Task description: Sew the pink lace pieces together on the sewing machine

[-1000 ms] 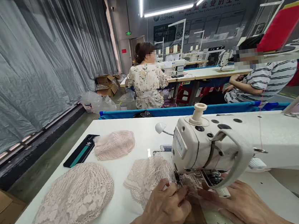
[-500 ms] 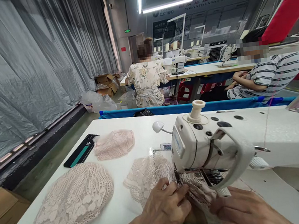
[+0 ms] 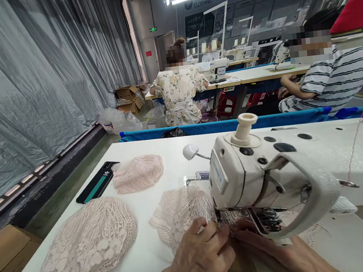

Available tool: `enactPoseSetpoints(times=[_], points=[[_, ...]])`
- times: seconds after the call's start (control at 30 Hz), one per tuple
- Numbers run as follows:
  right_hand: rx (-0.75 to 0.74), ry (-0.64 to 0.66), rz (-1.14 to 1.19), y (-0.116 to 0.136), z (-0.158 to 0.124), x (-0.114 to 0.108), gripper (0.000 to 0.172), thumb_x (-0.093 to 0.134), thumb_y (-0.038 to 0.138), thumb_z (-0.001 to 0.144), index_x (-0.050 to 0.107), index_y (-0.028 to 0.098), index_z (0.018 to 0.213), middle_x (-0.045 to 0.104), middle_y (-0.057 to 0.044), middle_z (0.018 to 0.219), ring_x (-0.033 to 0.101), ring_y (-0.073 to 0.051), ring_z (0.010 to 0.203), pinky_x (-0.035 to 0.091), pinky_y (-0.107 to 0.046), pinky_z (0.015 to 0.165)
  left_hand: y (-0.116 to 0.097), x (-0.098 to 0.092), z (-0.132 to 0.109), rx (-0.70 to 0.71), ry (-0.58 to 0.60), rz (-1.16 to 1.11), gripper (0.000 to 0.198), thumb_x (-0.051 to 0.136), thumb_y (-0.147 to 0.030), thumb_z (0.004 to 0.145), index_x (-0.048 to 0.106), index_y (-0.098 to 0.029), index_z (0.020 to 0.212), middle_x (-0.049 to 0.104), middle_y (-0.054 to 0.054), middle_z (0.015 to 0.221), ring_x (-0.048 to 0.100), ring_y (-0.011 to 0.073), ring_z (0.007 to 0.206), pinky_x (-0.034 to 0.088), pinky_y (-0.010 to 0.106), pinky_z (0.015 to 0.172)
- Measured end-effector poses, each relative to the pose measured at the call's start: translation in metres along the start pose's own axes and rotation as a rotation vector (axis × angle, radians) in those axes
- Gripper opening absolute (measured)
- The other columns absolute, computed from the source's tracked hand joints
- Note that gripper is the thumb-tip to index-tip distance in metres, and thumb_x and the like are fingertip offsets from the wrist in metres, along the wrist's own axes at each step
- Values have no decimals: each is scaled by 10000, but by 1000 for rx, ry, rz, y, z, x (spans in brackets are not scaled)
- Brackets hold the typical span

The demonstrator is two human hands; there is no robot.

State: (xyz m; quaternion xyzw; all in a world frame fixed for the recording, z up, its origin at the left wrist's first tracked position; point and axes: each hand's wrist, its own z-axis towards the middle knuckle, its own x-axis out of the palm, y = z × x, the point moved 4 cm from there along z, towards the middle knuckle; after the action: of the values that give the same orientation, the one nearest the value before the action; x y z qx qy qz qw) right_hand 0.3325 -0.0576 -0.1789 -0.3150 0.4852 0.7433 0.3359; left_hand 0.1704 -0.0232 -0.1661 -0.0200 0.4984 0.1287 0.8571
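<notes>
A white sewing machine (image 3: 238,173) stands at the right of the table, its needle area over a pale pink lace piece (image 3: 180,210). My left hand (image 3: 203,251) is closed on the lace just left of the presser foot, fingers curled. Close by, my right hand (image 3: 269,244) reaches under the machine head and pinches the lace at the right of the foot; the machine partly hides its fingers. Left of my hands lies a cup-shaped lace piece (image 3: 92,242). Behind it rests a smaller pink lace piece (image 3: 139,174).
A black phone (image 3: 98,182) with a green stripe lies at the table's left edge. Blue cloth (image 3: 265,121) runs along the far edge. Beyond it, one person (image 3: 179,92) sits at a machine and another in stripes (image 3: 332,75) sits at right. A cardboard box (image 3: 8,260) stands lower left.
My right hand has moved left, closer to the needle and my left hand. My left hand stays nearly in place. The camera view has shifted slightly.
</notes>
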Motion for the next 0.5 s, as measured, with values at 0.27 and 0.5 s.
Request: enactPoseSetpoints(times=[0.27,0.5], points=[[-149,-22,-42,7,-4,-4,318,382,350,961,678,240,993,717,-72,939,672,-189,925,565,-255,769,3,9,1,-243,-142,-133,163,376,-101,914,535,-135,900,615,1,768,527,112,646,444,260,704],[-208,-30,-192,-7,-10,13,274,424,340,934,691,279,941,700,-44,751,691,-200,747,572,-254,578,4,2,2,-94,-10,-58,186,415,-74,917,573,-132,837,633,16,858,580,110,754,436,276,722]])
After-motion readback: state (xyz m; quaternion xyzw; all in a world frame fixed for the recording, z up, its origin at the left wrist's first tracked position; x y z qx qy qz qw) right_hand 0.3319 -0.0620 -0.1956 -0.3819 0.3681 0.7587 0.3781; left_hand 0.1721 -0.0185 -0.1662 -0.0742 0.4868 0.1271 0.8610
